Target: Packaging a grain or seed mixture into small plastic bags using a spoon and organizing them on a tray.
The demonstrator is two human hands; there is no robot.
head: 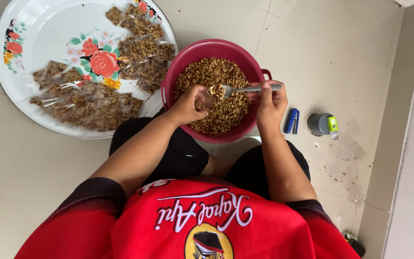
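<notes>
- Spoon (245, 89): a metal one, lying level over the bowl (178, 67), its heaped scoop pointing toward the person's left and its handle running to the right.
- Right hand (269, 103): fingers closed around the spoon's handle, over the right rim of the bowl.
- Left hand (188, 104): fingers curled and pinched on a small clear bag (207, 100), held over the mix just beside the spoon's scoop; the bag's mouth sits right at the scoop, though whether they touch cannot be told.
- Bowl: round, dark red plastic with a small lug on its right rim, standing on the floor (341, 52) between the person's knees and nearly full of a brown crumbly mix (226, 112).
- Tray (39, 29): a large round white enamel one painted with red and pink flowers, lying on the floor to the left of the bowl, its edge close to or just under the bowl's rim.
- Filled bags (87, 103): clear packets of the same brown mix, piled in two loose heaps on the tray, one along its lower edge and one at its right side next to the bowl.
- Stapler (291, 121): small and blue, on the floor just right of the bowl, near the right wrist.
- Cup (318, 124): a grey round one further right, with a small green and white thing (332, 123) against its side.
- Empty bags (341, 158): clear flat ones scattered on the tiles below the cup.
- Floor: pale tiles, with a wall edge along the right.
</notes>
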